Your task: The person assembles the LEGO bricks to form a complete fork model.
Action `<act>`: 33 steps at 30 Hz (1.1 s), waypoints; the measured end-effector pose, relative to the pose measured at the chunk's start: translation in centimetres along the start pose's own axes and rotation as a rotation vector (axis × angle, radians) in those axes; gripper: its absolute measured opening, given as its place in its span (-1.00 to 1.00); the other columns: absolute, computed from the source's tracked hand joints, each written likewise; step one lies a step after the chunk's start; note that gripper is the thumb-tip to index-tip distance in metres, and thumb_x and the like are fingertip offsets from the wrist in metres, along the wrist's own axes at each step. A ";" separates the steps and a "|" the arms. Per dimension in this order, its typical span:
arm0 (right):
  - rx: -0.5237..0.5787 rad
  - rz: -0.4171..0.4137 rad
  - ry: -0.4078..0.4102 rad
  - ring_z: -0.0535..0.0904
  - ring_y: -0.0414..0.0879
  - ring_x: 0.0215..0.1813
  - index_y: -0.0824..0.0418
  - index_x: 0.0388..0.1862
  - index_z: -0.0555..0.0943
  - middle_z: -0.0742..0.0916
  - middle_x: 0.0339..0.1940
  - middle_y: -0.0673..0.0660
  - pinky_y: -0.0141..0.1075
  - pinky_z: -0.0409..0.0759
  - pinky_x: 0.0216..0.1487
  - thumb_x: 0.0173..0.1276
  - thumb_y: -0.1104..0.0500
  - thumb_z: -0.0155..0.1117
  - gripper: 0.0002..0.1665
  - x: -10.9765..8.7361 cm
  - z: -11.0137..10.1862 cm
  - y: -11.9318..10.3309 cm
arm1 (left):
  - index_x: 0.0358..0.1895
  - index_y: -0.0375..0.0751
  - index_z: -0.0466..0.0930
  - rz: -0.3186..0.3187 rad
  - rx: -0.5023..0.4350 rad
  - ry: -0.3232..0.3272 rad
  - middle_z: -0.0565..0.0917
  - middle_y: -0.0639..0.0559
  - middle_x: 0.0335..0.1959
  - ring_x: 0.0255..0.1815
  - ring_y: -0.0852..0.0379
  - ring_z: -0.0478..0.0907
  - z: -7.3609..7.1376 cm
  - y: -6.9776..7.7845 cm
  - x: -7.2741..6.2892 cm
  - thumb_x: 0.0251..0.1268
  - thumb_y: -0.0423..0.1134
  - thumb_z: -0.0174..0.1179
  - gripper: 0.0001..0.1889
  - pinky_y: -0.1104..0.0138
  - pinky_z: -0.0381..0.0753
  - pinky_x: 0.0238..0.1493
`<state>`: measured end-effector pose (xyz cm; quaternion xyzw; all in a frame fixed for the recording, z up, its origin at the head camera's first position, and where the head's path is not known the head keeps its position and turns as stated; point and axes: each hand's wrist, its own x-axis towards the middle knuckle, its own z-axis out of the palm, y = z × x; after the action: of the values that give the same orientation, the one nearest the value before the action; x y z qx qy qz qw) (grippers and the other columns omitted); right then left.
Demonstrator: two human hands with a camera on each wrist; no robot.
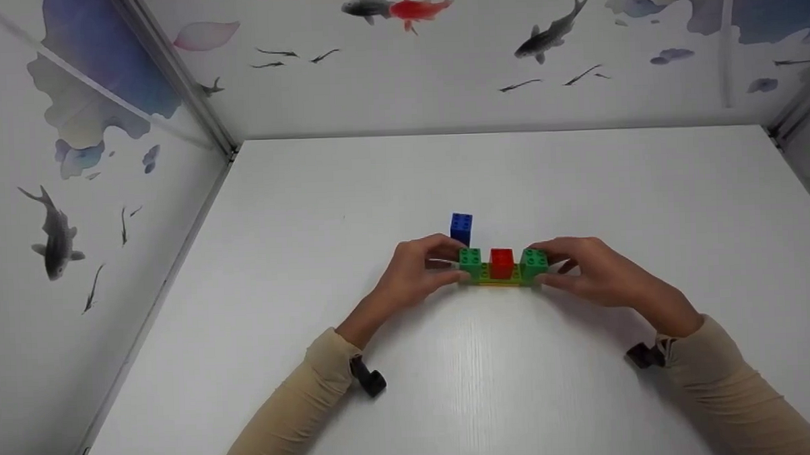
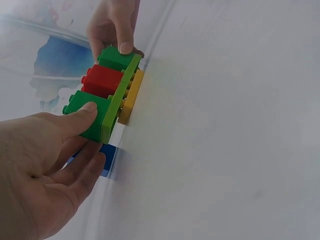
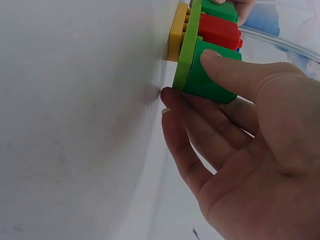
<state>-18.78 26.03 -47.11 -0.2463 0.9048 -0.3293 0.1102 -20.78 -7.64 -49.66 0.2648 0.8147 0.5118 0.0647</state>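
Between my hands stands a small build of toy building bricks. A lime-green plate (image 2: 114, 112) bears a green brick at each end and a red brick (image 1: 502, 263) in the middle. Below the plate sits a yellow brick (image 2: 131, 98), shorter than the plate. My left hand (image 1: 416, 271) pinches the left green brick (image 1: 470, 261), thumb on its near side and fingers behind. At the other end my right hand (image 1: 592, 271) pinches the right green brick (image 1: 534, 263) likewise. In the right wrist view its lower fingertips reach down close to the table.
A blue brick (image 1: 461, 228) stands on the white table (image 1: 310, 210) just behind my left fingers. Walls with painted fish (image 1: 553, 30) border the table at the back and left. A black wrist strap end (image 1: 370, 378) hangs from the left sleeve.
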 end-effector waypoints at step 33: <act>-0.019 0.009 0.005 0.78 0.08 0.20 0.22 0.46 0.63 0.80 0.27 0.14 -0.01 0.83 0.14 0.44 0.27 0.52 -0.38 -0.1 0.1 -0.5 | 0.14 -0.03 0.76 -0.032 -0.009 -0.016 0.83 0.10 0.08 0.12 0.23 0.80 -0.1 0.2 0.0 0.27 -0.27 0.59 -0.61 0.29 0.80 0.17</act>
<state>-18.47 25.69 -46.88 -0.2425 0.9094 -0.3207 0.1069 -20.71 -7.63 -49.44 0.2556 0.8160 0.5122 0.0807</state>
